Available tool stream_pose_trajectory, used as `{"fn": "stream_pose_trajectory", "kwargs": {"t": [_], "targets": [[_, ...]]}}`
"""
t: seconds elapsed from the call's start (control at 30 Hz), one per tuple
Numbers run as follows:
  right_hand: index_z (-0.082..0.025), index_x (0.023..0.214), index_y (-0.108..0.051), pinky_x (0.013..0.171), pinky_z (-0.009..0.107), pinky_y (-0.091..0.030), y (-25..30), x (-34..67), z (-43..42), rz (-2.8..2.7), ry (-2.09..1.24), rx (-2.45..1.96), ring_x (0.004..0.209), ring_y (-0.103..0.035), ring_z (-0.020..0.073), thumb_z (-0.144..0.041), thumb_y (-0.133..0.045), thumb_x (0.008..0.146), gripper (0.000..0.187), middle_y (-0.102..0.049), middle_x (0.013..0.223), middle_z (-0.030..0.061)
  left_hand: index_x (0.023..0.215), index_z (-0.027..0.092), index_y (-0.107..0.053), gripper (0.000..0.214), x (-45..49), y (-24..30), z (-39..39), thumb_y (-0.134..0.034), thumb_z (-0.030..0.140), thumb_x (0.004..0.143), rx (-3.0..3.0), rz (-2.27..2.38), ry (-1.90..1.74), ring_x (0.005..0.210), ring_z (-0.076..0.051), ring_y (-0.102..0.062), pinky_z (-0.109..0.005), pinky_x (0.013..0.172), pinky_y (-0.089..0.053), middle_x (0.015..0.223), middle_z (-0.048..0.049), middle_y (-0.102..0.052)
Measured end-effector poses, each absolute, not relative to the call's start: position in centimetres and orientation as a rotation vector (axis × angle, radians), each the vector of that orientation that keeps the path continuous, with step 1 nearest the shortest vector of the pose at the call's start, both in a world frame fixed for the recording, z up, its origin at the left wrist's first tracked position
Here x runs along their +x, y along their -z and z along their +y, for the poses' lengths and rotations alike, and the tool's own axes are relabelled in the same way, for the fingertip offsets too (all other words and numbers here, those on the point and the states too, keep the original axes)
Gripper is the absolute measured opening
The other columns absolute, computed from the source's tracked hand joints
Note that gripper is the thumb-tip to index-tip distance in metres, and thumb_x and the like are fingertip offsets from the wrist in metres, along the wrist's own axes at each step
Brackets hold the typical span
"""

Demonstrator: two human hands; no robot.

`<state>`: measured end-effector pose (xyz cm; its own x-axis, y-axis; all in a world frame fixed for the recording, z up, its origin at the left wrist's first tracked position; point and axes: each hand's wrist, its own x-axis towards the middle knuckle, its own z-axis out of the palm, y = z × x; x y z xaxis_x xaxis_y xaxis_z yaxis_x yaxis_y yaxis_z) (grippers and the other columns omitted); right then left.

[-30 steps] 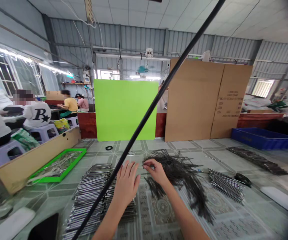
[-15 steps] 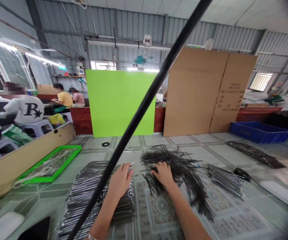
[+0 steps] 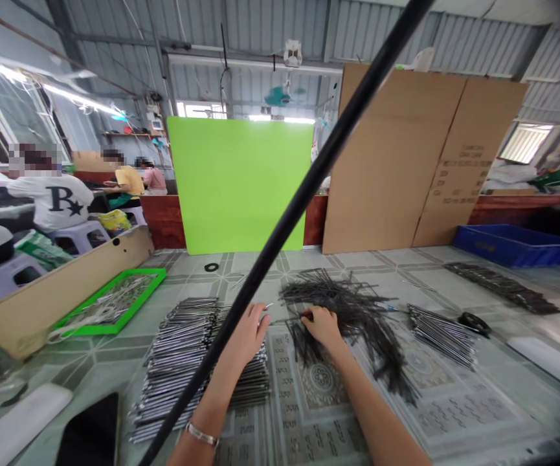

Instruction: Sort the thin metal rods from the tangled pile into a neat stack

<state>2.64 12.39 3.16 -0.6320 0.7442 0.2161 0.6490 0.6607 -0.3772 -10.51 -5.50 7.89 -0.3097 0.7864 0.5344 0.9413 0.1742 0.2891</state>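
My left hand [image 3: 248,335] is closed above the right part of a stack of dark and silver thin rods [image 3: 180,356]. A short, thin silver tip [image 3: 268,305] sticks out past its fingers; the rest of that piece is hidden. To the right, my right hand [image 3: 322,325] rests at the left edge of a loose heap of thin black strips [image 3: 374,330]. Its fingers are curled in on the strips, and the fingertips are partly hidden. A smaller bundle of rods [image 3: 442,335] lies right of the heap.
A black pole [image 3: 280,239] crosses the view diagonally. A green tray [image 3: 160,278] with metal pieces stands at the left, near a phone [image 3: 90,430]. A blue bin [image 3: 517,246], black bundles [image 3: 503,288] and a tape roll [image 3: 474,322] are at the right. Several people sit far left.
My right hand's fingers have curled in at the strips, where they were more spread before. The left hand stays over the rods with the silver tip showing. The camera view has shifted slightly.
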Motion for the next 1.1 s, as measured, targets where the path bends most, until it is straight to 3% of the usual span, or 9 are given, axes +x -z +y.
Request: {"fn": "stream_pose_trajectory", "kwargs": {"t": [0.23,0.43,1.1], "targets": [[-0.015,0.094,-0.059,0.080,0.030,-0.043,-4.7,2.5,12.2,-2.112,-0.607,-0.616,0.088,-0.056,0.0183,-0.022,-0.040,0.085,0.022,-0.061,0.092,0.0094,0.103,0.020,-0.049,0.022,-10.6,-8.1,-5.6,-0.034,0.029,0.090,-1.668,-2.227,0.817,0.093,-0.019,-0.055,-0.032,0.079,-0.045,0.100,-0.0048,-0.057],[-0.019,0.099,-0.059,0.077,0.030,-0.044,-7.1,2.5,8.8,-2.250,-0.626,-0.205,0.084,-0.053,0.0173,-0.025,-0.040,0.088,0.023,-0.057,0.088,0.0073,0.100,0.021,-0.053,0.026,-10.5,-8.2,-5.6,-0.029,0.028,0.091,-1.696,-2.216,0.711,0.086,-0.019,-0.054,-0.031,0.076,-0.044,0.092,-0.0036,-0.056],[-0.021,0.094,-0.063,0.076,0.032,-0.044,-7.2,2.4,8.2,-2.336,-0.499,-0.171,0.081,-0.054,0.0181,-0.027,-0.044,0.087,0.021,-0.060,0.085,0.0069,0.105,0.023,-0.055,0.030,-10.3,-7.9,-5.5,-0.029,0.026,0.091,-1.723,-2.141,0.538,0.080,-0.018,-0.052,-0.031,0.073,-0.042,0.086,-0.0042,-0.052]]}}
